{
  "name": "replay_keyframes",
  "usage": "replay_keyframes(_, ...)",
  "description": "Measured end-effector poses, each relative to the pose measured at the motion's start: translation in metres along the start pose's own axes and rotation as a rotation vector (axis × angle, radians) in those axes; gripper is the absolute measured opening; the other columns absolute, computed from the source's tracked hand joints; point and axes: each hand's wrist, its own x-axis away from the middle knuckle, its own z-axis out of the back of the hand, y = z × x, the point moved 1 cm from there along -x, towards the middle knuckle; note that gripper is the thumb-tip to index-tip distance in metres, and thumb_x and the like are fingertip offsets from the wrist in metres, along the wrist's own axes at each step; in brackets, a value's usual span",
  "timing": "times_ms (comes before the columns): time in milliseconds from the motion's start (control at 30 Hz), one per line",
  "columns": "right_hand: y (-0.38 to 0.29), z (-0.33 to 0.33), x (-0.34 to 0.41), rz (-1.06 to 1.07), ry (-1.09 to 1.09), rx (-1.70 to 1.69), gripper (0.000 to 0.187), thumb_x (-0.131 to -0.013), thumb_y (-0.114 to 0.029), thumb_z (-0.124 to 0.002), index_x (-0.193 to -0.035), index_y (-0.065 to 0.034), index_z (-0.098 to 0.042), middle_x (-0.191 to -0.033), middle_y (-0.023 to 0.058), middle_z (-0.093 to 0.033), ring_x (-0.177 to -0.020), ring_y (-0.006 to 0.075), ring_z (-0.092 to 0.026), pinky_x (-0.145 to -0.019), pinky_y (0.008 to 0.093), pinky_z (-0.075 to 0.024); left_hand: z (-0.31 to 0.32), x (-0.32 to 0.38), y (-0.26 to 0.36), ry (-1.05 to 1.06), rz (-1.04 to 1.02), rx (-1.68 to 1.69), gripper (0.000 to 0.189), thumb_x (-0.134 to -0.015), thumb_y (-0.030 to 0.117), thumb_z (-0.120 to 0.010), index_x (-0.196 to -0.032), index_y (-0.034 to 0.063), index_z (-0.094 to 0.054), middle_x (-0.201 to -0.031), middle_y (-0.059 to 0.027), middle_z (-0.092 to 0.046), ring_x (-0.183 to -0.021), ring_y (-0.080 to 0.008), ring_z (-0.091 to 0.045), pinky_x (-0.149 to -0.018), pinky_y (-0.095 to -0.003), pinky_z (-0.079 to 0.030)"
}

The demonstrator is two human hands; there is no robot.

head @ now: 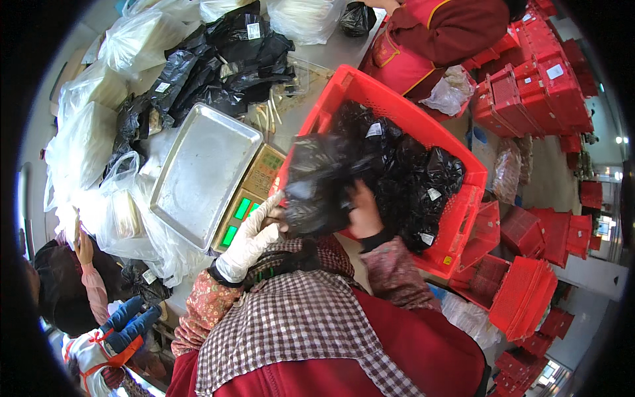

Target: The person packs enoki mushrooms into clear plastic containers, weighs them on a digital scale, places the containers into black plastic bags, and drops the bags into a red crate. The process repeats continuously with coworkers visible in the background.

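Observation:
My left hand (pixel 253 235), in a white glove with some fingertips bare, grips the lower left edge of a black plastic bag (pixel 315 198). This bag is blurred and hangs over the near left rim of a red plastic crate (pixel 471 168). My bare right hand (pixel 366 211) is at the bag's right side, also blurred; whether its fingers hold the bag I cannot tell. Inside the crate lie several filled black bags (pixel 412 183) with white labels. Left of the crate stands a digital scale (pixel 260 173) with green displays and a bare metal tray (pixel 206 171) on top.
Black bags (pixel 198 69) and thin pale strips (pixel 270 111) lie beyond the scale. Clear bags of pale goods (pixel 89 144) line the table's left side. A co-worker in a red apron (pixel 392 49) stands beyond the crate; others are lower left. Red crates (pixel 526 94) are stacked at right.

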Motion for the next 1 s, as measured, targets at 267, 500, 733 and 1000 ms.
replay_keyframes(267,0.056,0.188,-0.022,-0.162,0.449,0.846,0.039,-0.091,-0.02,-0.063,-0.122,0.0031,-0.055,-0.117,0.0266,-0.063,-0.113,0.0433,-0.058,-0.092,0.0455,-0.0464,0.032,0.021,0.002,0.278,0.082,-0.042,0.054,-0.097,0.035,-0.059,-0.14,0.0047,-0.046,-0.111,-0.0041,-0.061,-0.089,-0.008,-0.061,-0.072,-0.0194,-0.047)
replay_keyframes(500,0.067,0.155,-0.047,-0.753,-0.024,1.581,0.055,-0.096,-0.042,-0.045,-0.127,0.0006,-0.058,-0.127,0.0251,-0.059,-0.118,0.0415,-0.056,-0.101,0.0472,-0.0437,0.039,0.036,0.011,0.359,0.063,0.044,0.042,-0.097,0.026,-0.06,-0.134,0.007,-0.054,-0.104,-0.0009,-0.063,-0.087,-0.0061,-0.059,-0.073,-0.0192,-0.045)
replay_keyframes(733,-0.01,0.106,-0.109,-0.044,-0.011,1.571,0.04,-0.087,-0.026,-0.056,-0.116,0.0004,-0.061,-0.116,0.0221,-0.062,-0.114,0.0405,-0.056,-0.096,0.0481,-0.0441,0.056,0.061,0.0,0.56,-0.047,0.097,0.04,-0.097,0.021,-0.06,-0.133,0.0039,-0.054,-0.106,-0.0026,-0.064,-0.089,-0.0093,-0.06,-0.076,-0.0232,-0.046)
replay_keyframes(1000,0.097,0.056,-0.066,0.396,-0.064,1.679,0.08,-0.087,-0.039,-0.06,-0.15,-0.0025,-0.027,-0.155,0.018,-0.027,-0.143,0.0333,-0.024,-0.115,0.0583,-0.0088,0.052,0.096,-0.007,0.758,-0.152,0.235,0.036,-0.097,0.018,-0.06,-0.128,0.0021,-0.055,-0.105,-0.0043,-0.064,-0.087,-0.0101,-0.06,-0.073,-0.0219,-0.048)
